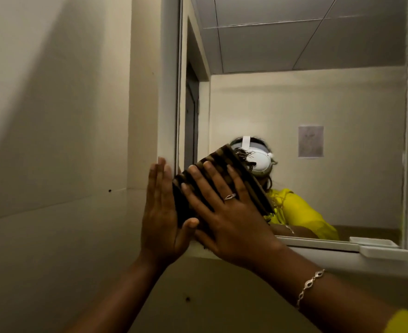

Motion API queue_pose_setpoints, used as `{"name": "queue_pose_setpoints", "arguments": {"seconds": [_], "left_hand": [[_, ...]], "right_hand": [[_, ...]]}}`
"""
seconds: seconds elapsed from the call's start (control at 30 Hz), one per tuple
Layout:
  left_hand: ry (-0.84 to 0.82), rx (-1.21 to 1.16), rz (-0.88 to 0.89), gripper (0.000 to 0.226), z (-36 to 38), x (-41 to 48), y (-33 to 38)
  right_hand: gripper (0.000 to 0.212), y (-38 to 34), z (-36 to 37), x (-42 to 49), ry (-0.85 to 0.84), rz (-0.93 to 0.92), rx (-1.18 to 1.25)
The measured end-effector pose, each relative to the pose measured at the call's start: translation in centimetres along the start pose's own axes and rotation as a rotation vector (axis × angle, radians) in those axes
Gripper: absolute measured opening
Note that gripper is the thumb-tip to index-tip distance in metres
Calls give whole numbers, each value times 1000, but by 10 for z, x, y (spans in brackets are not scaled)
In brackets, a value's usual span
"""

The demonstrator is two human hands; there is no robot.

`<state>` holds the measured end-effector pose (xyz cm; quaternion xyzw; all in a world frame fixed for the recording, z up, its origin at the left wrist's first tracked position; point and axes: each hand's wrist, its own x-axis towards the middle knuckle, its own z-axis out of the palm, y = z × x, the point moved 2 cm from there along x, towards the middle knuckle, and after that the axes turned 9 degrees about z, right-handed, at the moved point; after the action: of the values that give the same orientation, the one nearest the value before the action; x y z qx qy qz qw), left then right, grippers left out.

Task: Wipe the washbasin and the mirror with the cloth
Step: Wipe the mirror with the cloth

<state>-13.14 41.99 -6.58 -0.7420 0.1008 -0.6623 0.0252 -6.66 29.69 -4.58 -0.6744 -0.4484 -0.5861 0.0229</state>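
Head view shows the cloth (pixel 222 162), folded into a dark striped pad, flat against the mirror (pixel 318 97) in its lower left corner, just beside the frame (pixel 171 97). Your right hand (pixel 231 219) lies on it with fingers straight and spread, pressing it to the glass rather than gripping it. Your left hand (pixel 161 212) stands edge-on at the cloth's left side, fingers straight and together, thumb against the pad's lower edge; it grips nothing. You look to be on the mirror part of the job; the washbasin is out of view. To do this stroke well, press evenly through the whole palm so the pad does not lift at one edge, work in overlapping passes from this corner across and upward, and let the left hand only steady the fold. Watch the frayed threads at the pad's top, which may trail lint, and mind the ledge (pixel 318 245) under the glass.
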Motion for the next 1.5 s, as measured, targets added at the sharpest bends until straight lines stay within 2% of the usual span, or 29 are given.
{"name": "queue_pose_setpoints", "arguments": {"seconds": [0.1, 0.27, 0.37, 0.47, 0.57, 0.77, 0.87, 1.27, 1.33, 1.5], "left_hand": [[3, 33, 71, 84, -1, -1, 0], [-56, 57, 122, 82, -3, -2, 2], [-90, 67, 169, 81, -1, -4, 1], [-83, 72, 180, 80, 0, -4, -2], [-104, 126, 205, 81, 0, -5, -3], [-129, 288, 239, 70, -2, 3, 13], [-143, 328, 236, 70, -1, 3, 14], [-166, 351, 214, 72, 2, -2, 10], [-171, 329, 217, 71, 6, -3, 17], [-187, 230, 267, 71, 29, -4, 48]], "right_hand": [[72, 3, 0, 2, -31, -148, -40], [53, 5, 2, -2, -16, -305, 3], [42, 15, 1, -5, 16, -464, 46], [42, 32, -9, -8, -8, -610, 84], [44, 49, -19, -14, -70, -654, 135], [27, 86, -28, -43, -243, -550, 265], [28, 105, -37, -58, -305, -477, 284], [19, 173, -72, -115, -400, -271, 300], [23, 178, -76, -121, -388, -223, 322], [51, 180, -79, -126, -319, -150, 355]]}}
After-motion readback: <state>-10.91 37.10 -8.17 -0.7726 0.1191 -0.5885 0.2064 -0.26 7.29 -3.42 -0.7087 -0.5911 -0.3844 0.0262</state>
